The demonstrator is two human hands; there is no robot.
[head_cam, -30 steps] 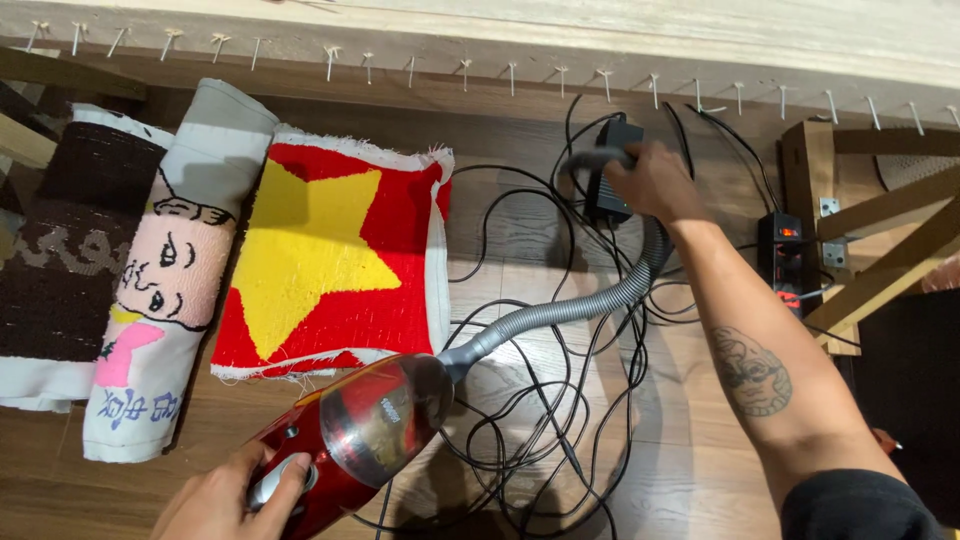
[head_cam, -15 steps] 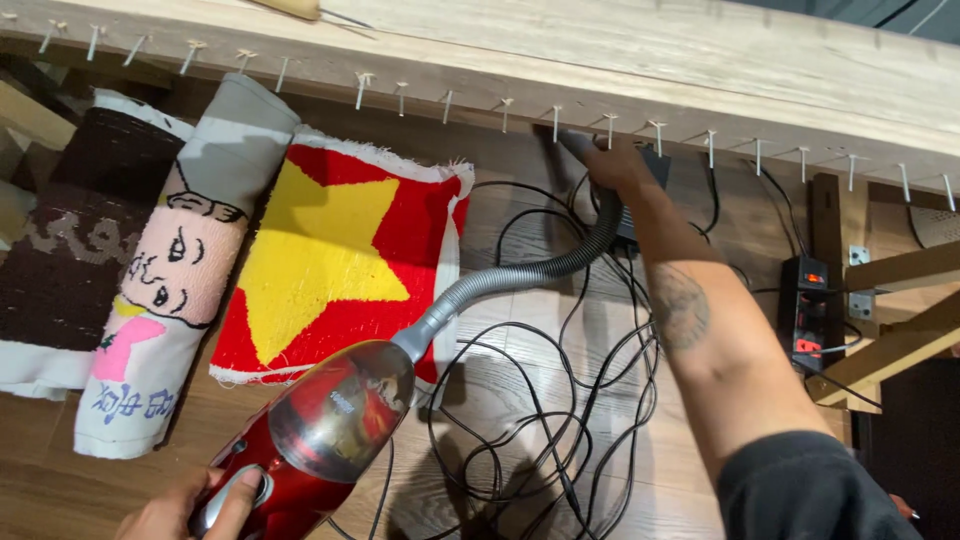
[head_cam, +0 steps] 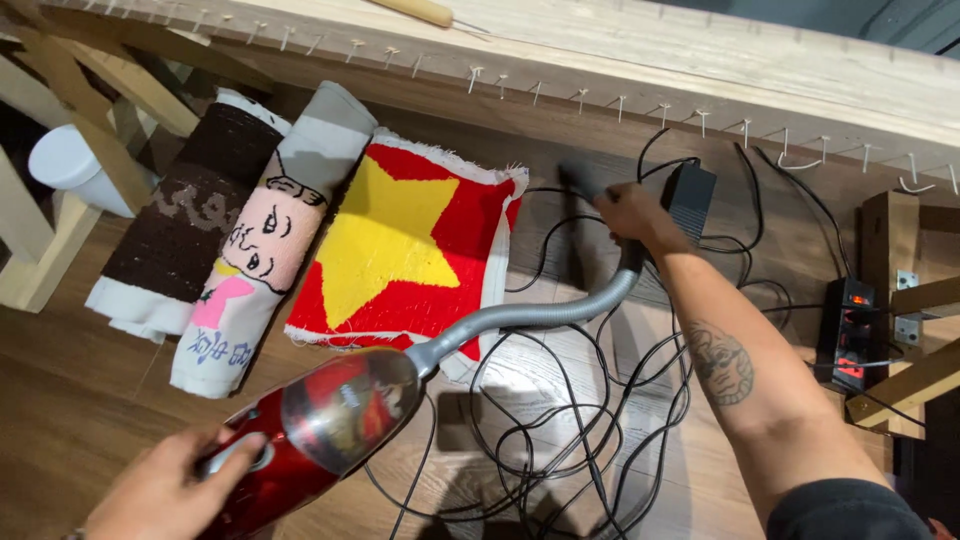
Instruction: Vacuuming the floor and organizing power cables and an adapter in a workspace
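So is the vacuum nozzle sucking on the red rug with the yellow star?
No, the right hand holds the grey hose end over the wooden floor, beside the star rug, not on it.

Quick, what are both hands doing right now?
Left hand: closed on the red vacuum cleaner.
Right hand: closed on the grey hose.

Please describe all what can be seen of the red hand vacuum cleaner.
The red vacuum cleaner has a glossy plastic body with a tinted clear dust cup. It lies tilted low over the wooden floor. A grey flexible hose leaves its front and curves up to the right. The left hand grips its rear handle; the right hand holds the hose's far end. The hose crosses the corner of the star rug and tangled black cables.
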